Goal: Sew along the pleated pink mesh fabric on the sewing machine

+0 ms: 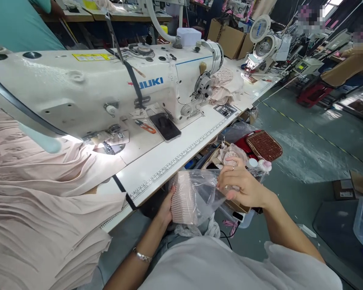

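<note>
In front of my lap is a clear plastic bag (206, 193) with a thick stack of pale pink ribbed pieces (183, 197) inside it. My left hand (167, 205) is closed around the near-left side of the bagged stack, its fingers partly hidden behind it. My right hand (240, 183) pinches the loose plastic at the bag's right end, thumb below and fingers above. The film between both hands is pulled out and wrinkled. More crumpled plastic (213, 227) hangs below the bag by my lap.
A white sewing machine (87, 88) stands on the table (157, 171). Pale pink fabric (48, 225) is piled at left. A phone (165, 125) and orange-handled thread snips (145, 126) lie near the machine. Right of the table edge are a filled box (210, 157) and a brown woven seat (264, 145).
</note>
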